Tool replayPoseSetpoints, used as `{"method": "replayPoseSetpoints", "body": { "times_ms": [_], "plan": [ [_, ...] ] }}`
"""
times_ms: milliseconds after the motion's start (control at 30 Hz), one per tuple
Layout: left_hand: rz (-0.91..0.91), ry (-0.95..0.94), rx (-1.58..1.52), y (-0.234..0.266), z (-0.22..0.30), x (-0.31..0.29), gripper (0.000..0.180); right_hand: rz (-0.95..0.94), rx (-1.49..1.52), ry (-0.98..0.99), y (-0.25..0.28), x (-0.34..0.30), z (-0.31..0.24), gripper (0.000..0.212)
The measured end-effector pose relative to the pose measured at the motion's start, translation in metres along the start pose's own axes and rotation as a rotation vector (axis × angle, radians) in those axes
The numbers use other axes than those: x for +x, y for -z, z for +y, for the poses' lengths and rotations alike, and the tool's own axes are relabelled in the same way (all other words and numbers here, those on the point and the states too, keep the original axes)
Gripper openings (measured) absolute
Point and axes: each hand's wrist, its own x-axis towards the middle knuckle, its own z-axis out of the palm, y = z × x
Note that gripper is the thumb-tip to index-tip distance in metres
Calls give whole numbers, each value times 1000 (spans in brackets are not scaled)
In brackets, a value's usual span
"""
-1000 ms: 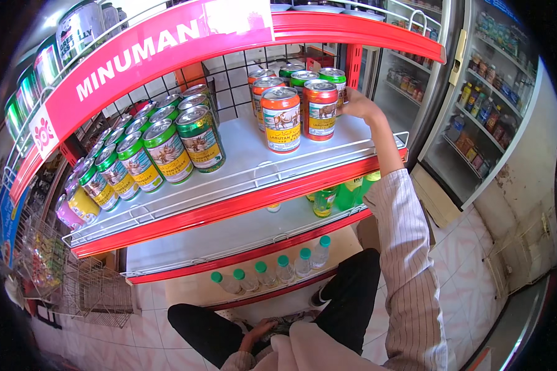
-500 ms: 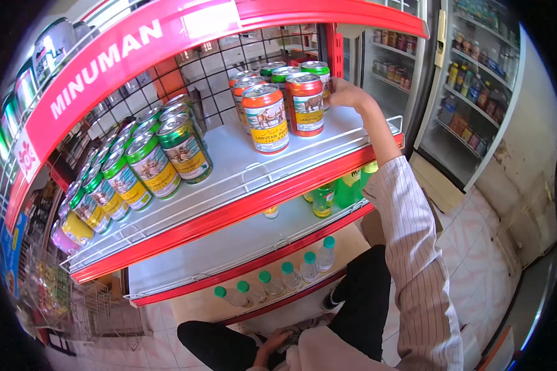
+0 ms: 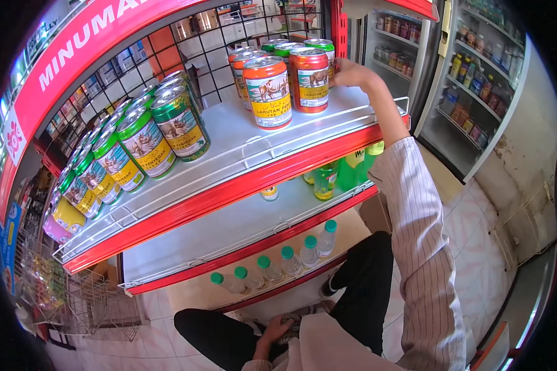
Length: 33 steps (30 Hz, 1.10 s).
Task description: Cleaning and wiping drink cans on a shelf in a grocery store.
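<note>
My right hand (image 3: 353, 75) reaches over the upper shelf. Its curled fingers are against the right side of a green-topped drink can (image 3: 322, 44) at the back of a small group; the fingertips are partly hidden. In front of that can stand a red-orange can (image 3: 309, 83) and an orange-topped can (image 3: 267, 96), both upright, with more cans behind. Low in my lap, my left hand (image 3: 273, 331) is closed around a grey patterned thing (image 3: 291, 326), which I cannot make out.
Rows of green-topped cans (image 3: 143, 143) fill the shelf's left side. A white wire rail (image 3: 254, 154) runs along its front edge. Lower down are green bottles (image 3: 351, 170) and small clear bottles with teal caps (image 3: 291, 263). Glass-door fridges (image 3: 476, 80) stand at the right.
The view has shifted slightly, so the shelf and cans sit higher. My right hand stays beside the same green-topped can, and my left hand stays in my lap.
</note>
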Motion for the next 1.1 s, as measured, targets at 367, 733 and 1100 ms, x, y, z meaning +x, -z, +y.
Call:
{"method": "replayPoseSetpoints", "body": {
  "times_ms": [367,733,1100],
  "plan": [
    [-93,40,135,-3,-19,8,34,-47,-30,-64,-2,12,14,68],
    [-48,-29,126,-4,-27,9,36,-27,-194,-66,4,3,12,79],
    [-57,57,121,-3,-15,6,40,-49,-220,-46,3,5,14,86]
  ]
}}
